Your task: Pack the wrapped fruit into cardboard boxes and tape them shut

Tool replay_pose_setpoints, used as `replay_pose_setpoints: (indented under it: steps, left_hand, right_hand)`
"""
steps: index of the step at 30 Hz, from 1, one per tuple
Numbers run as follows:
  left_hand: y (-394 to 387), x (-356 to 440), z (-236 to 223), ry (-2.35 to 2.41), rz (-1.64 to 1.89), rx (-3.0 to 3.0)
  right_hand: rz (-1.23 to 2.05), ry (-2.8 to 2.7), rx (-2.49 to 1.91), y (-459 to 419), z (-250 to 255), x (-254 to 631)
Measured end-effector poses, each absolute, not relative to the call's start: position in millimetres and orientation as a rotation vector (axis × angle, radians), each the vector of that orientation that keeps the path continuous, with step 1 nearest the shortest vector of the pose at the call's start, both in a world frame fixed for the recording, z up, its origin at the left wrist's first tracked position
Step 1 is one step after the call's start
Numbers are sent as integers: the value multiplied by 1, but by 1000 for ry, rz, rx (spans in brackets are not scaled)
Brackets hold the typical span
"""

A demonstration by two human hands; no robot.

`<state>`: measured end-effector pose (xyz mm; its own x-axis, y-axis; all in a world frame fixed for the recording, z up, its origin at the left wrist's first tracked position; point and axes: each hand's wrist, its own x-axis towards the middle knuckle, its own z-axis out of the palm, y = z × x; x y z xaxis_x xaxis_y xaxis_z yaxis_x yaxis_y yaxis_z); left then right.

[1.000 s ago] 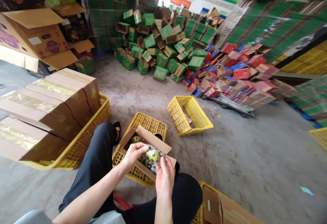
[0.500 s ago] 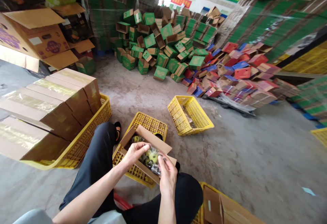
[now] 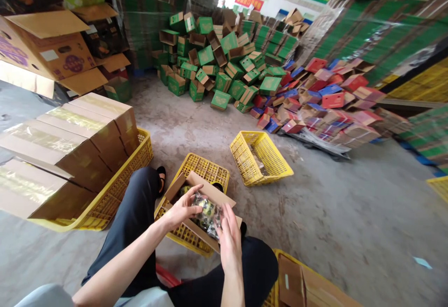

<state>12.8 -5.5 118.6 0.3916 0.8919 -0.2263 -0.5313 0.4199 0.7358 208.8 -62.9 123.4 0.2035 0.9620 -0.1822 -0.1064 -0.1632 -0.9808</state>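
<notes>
A clear plastic bag of yellow-green fruit lies at the top of an open cardboard box, between my hands. My left hand is at the bag's left side, thumb and fingers spread apart and touching the plastic. On the right side my right hand has its fingers stretched out along the bag's edge. More wrapped fruit shows at the box's far left end, partly covered by my left hand. Under the box is an upturned yellow plastic crate, between my legs.
To the left, a yellow crate holds several taped cartons. Another yellow crate with something inside stands ahead on the floor. At lower right a crate holds brown cardboard. Piles of green boxes and red-blue boxes lie farther back.
Both hands have loosened from pinching the bag's edges to spread fingers at its sides. The bag shows more fully now between them. The surroundings have not moved.
</notes>
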Motion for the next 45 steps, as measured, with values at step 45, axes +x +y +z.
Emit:
replay_pose_setpoints:
  steps: [45]
  left_hand:
    - [30,-19,94,952,952,411]
  right_hand:
    - [1037,-1704,-1672,-24,52,179]
